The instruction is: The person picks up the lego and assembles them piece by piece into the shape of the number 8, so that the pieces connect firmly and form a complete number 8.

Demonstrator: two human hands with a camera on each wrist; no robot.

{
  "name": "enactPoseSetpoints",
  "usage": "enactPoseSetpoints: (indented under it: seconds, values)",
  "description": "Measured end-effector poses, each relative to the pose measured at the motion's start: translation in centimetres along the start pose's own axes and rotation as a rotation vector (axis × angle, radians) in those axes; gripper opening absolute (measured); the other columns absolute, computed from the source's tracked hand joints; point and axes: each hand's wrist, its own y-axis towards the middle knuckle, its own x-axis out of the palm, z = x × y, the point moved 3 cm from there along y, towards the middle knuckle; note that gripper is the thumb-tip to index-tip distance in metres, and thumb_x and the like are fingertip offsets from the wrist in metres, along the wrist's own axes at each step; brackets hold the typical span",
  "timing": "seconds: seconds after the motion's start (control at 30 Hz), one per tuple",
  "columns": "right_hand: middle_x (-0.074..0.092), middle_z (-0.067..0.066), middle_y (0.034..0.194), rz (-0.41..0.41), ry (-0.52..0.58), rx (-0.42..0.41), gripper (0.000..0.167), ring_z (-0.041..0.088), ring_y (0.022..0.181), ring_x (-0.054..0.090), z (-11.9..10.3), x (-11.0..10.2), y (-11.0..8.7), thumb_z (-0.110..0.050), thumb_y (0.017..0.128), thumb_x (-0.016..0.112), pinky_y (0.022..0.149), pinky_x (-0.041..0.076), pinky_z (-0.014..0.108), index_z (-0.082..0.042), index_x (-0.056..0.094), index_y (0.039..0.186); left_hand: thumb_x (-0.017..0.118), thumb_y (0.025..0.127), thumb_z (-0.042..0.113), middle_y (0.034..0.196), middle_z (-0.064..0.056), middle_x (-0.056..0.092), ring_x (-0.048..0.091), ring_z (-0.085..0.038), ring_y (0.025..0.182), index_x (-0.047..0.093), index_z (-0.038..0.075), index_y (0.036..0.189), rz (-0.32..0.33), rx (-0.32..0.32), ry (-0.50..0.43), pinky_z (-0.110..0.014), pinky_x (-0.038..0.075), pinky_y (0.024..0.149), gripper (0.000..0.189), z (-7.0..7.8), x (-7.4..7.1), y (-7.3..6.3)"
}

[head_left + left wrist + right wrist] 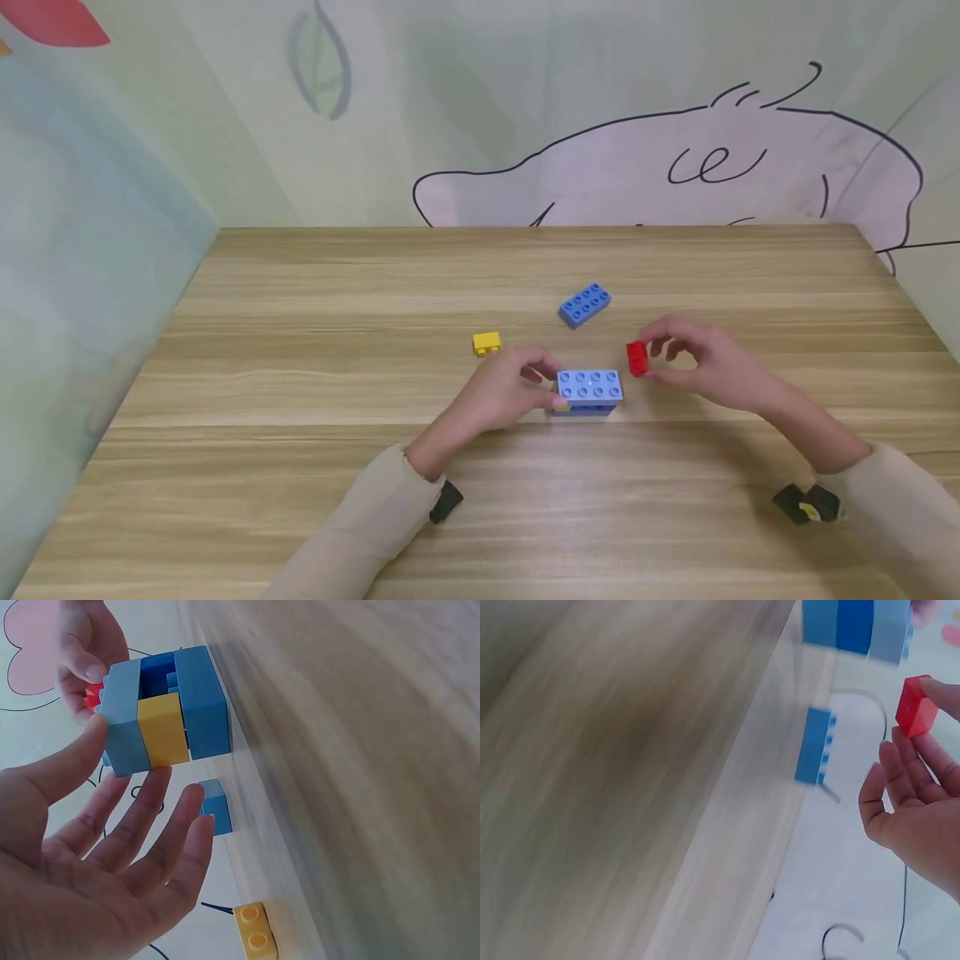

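Reaching in from the person's left side, the left hand (510, 387) bends its thumb and fingers around the left end of the block stack (589, 386) and grips it. The right hand (708, 362) comes from the opposite side and pinches the red block (637, 359) between thumb and fingertips, holding it above the desk (285, 492); its little finger is curled inward.

Some parts are difficult to see. From the head, the yellow piece (163, 730) inside the stack is mostly covered by the upper block and the left thumb, but the left wrist view shows it clearly. In that same view the red block is largely hidden behind the stack. The right wrist view is slightly blurred; it cuts the stack at the top and the right hand at the edge.

The red block is just beside the stack's right end, so it is between the two hands. A loose blue block (585, 305) lies beyond the stack, and a small yellow block (486, 342) lies near the left hand, on its far side.
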Motion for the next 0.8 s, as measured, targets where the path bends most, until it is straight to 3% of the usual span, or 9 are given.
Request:
enactPoseSetpoints:
  seconds: [0.23,0.5,0.8]
  values:
    - [0.061,-0.002,0.101,-0.010,0.024,-0.072,0.042,0.014,0.083,0.053,-1.3,1.3,0.4,0.001,0.073,0.074,0.068,0.048,0.027,-0.006,0.061,0.112,0.074,0.077,0.016,0.105,0.001,0.062,0.057,-0.019,0.098,0.065,0.013,0.103,-0.006,0.001,-0.006,-0.031,0.047,0.081,0.027,0.0,0.0,0.0]
    - [0.061,-0.004,0.103,-0.016,0.051,-0.055,0.040,0.013,0.091,0.053,-1.6,2.1,0.2,-0.001,0.074,0.073,0.073,0.048,0.028,-0.010,0.060,0.110,0.074,0.077,0.016,0.104,0.001,0.062,0.057,-0.019,0.097,0.065,0.013,0.102,-0.005,0.008,-0.017,-0.031,0.048,0.080,0.027,0.0,0.0,0.1]
    - [0.063,-0.003,0.099,0.011,0.024,-0.088,0.040,0.013,0.086,0.054,-1.9,2.3,0.0,-0.001,0.072,0.075,0.071,0.048,0.029,-0.010,0.061,0.108,0.074,0.077,0.016,0.103,0.001,0.062,0.057,-0.019,0.097,0.066,0.013,0.101,-0.002,0.006,-0.016,-0.031,0.048,0.079,0.026,0.0,-0.1,0.1]
